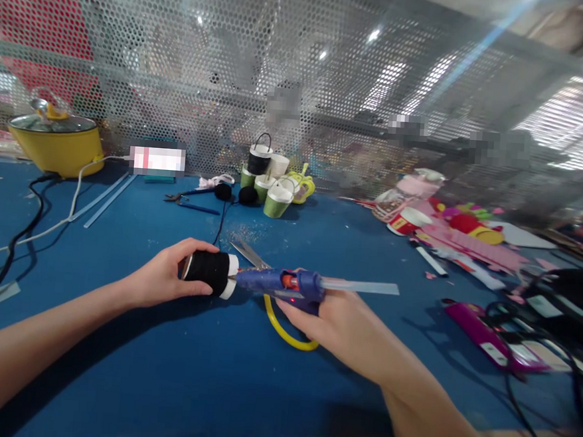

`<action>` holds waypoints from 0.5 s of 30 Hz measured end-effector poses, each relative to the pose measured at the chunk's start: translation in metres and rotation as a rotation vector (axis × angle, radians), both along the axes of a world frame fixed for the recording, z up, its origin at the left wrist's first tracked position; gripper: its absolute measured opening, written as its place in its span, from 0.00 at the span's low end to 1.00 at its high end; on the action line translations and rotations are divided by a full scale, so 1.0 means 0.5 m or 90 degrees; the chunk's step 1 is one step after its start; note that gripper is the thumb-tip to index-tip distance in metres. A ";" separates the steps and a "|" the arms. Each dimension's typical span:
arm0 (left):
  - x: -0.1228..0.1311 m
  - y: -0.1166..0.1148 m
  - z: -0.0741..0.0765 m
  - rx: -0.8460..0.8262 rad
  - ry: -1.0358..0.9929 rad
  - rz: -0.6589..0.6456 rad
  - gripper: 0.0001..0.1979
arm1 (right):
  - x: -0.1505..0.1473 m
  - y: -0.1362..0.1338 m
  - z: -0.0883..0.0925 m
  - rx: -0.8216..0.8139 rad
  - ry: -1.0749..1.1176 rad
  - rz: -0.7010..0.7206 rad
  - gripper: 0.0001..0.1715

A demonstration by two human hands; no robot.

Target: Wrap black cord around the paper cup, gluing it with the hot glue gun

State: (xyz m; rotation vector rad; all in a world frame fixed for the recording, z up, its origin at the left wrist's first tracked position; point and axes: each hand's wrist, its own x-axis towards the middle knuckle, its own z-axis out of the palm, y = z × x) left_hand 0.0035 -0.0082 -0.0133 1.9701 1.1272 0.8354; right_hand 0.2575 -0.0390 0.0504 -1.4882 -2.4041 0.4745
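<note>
My left hand (pixel 180 272) is closed round a small cup (pixel 206 271) lying on its side. Black yarn wraps its body, and a white rim shows at the right end. A strand of that yarn runs up the table to two black yarn balls (pixel 247 196). In my right hand (pixel 337 315) is a blue hot glue gun (pixel 287 283), a clear glue stick (pixel 366 287) poking out of its back. Its nozzle meets the cup's white rim; whether glue is flowing I cannot tell. Beneath the gun lie scissors with a yellow handle (pixel 283 334), partly covered.
Several small wrapped cups (pixel 279 201) stand at the back, beside pliers (pixel 193 203). A yellow pot (pixel 59 146) and loose glue sticks (pixel 105 202) lie left. On the right are a purple power strip (pixel 493 336), cables, a paper cup (pixel 407 221) and pink scraps. Perforated metal closes the back.
</note>
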 end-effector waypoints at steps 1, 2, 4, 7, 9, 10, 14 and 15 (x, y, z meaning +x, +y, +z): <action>0.000 0.000 0.001 0.008 0.001 -0.005 0.23 | 0.000 0.001 0.000 -0.007 -0.001 -0.006 0.11; 0.000 0.001 0.001 0.017 0.002 -0.011 0.23 | 0.000 0.002 0.001 -0.014 -0.002 -0.011 0.11; 0.000 0.001 0.001 0.042 0.004 -0.023 0.22 | 0.002 0.004 0.001 -0.021 -0.002 -0.014 0.12; -0.001 0.001 -0.001 0.078 0.008 -0.037 0.22 | 0.004 0.009 -0.001 -0.014 0.000 -0.009 0.13; -0.002 0.002 -0.002 0.100 0.018 -0.046 0.22 | 0.004 0.012 -0.003 -0.009 0.003 -0.011 0.15; -0.003 0.002 -0.003 0.110 0.024 -0.049 0.22 | 0.004 0.013 -0.003 -0.007 0.008 -0.015 0.15; -0.004 0.002 -0.001 0.136 0.036 -0.055 0.22 | -0.004 0.016 0.004 -0.002 0.034 -0.035 0.13; -0.004 0.002 0.000 0.140 0.038 -0.057 0.22 | -0.006 0.016 0.006 -0.003 0.039 -0.039 0.12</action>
